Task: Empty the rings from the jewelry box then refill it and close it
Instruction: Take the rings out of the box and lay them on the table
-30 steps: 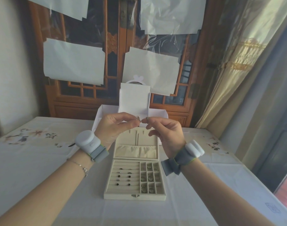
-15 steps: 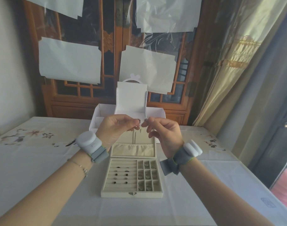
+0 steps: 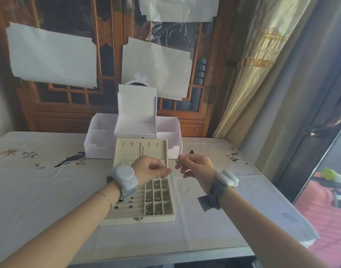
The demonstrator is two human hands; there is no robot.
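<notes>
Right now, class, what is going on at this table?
A person sits over an open jewelry box on a white tablecloth. The right hand pinches a small ring just right of the box lid. The left hand hovers over the box with fingers curled; whether it holds a ring cannot be told. Rings sit in the box's square compartments and slots. A white organiser stands behind.
</notes>
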